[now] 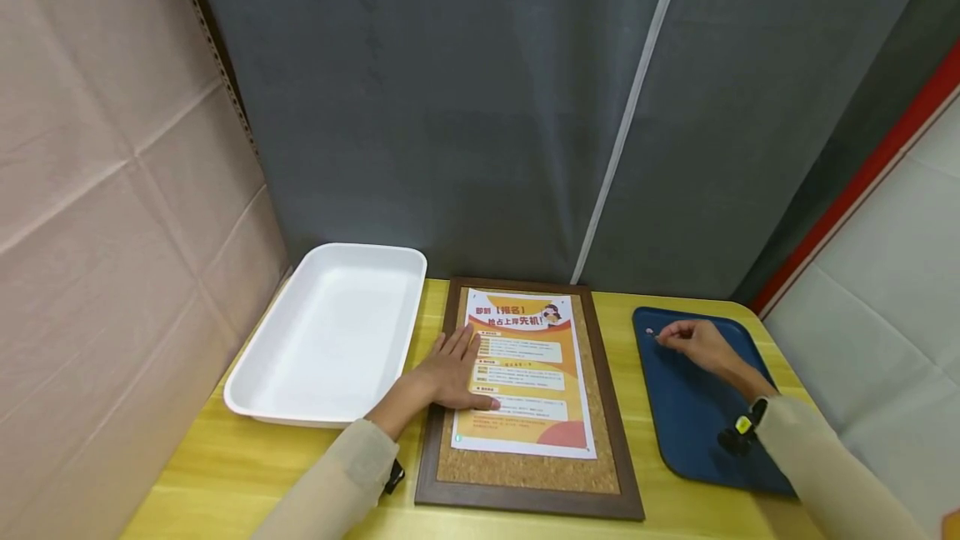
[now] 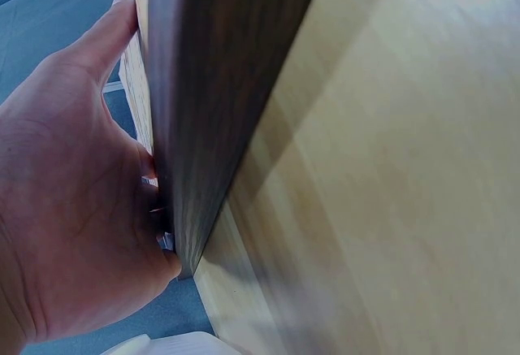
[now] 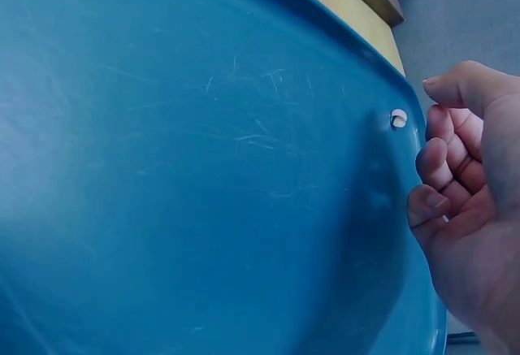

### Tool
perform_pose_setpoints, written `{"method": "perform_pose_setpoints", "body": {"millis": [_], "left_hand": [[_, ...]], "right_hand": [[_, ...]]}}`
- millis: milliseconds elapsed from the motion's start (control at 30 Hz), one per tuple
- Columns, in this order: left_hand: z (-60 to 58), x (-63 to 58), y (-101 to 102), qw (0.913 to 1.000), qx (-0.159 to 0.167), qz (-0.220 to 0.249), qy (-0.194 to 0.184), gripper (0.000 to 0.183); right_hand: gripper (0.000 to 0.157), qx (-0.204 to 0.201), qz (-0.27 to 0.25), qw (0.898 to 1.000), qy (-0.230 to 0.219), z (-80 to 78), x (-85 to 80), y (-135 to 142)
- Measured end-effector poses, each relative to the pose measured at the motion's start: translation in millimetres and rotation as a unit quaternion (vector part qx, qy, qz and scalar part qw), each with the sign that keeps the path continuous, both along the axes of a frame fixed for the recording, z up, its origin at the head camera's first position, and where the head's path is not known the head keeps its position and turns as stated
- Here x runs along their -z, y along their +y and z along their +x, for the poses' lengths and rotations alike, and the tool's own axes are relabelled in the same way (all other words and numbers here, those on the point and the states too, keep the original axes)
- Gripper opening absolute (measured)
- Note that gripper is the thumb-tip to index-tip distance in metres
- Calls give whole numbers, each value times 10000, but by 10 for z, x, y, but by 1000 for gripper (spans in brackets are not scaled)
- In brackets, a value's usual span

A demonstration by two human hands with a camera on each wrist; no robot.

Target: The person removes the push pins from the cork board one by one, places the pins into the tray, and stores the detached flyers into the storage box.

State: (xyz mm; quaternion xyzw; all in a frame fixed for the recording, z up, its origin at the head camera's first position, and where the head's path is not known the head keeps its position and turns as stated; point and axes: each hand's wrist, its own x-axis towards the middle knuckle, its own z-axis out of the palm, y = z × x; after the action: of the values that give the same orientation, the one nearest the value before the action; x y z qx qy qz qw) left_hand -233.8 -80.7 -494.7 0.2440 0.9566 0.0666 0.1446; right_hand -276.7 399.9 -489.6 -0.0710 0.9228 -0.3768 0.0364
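My left hand (image 1: 450,373) lies spread on the left part of a printed orange and white poster (image 1: 525,432). The poster rests on a cork board (image 1: 525,473) with a dark brown wooden frame (image 2: 219,87), and small marks show at its corners. My right hand (image 1: 701,346) is over the far left corner of a blue tray (image 1: 697,432), fingers curled and thumb close to the index fingertip. A tiny pale, pin-like piece (image 3: 398,118) lies on the tray just beside those fingertips. I cannot tell whether the fingertips hold another tiny piece.
A large white tray (image 1: 330,332) stands left of the board on the yellow wood-look table (image 1: 225,473). Behind the table hangs a dark grey curtain (image 1: 450,107). Pale cloth walls close off the left and right sides.
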Motion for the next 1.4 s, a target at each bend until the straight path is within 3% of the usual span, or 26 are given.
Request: {"method": "perform_pose_setpoints", "body": {"millis": [333, 800, 1100, 1400], "left_hand": [[15, -17, 1, 10000, 5, 27, 7, 124], [-89, 211, -20, 9998, -5, 182, 30, 127], [2, 19, 1, 10000, 18, 91, 10, 124], [5, -5, 4, 10000, 14, 16, 30, 123]], "right_hand": [[18, 128, 257, 9995, 110, -101, 93, 13], [15, 116, 615, 9980, 108, -189, 151, 17], [16, 137, 644, 9977, 178, -243, 192, 45], [15, 178, 733, 9970, 173, -237, 171, -10]]}}
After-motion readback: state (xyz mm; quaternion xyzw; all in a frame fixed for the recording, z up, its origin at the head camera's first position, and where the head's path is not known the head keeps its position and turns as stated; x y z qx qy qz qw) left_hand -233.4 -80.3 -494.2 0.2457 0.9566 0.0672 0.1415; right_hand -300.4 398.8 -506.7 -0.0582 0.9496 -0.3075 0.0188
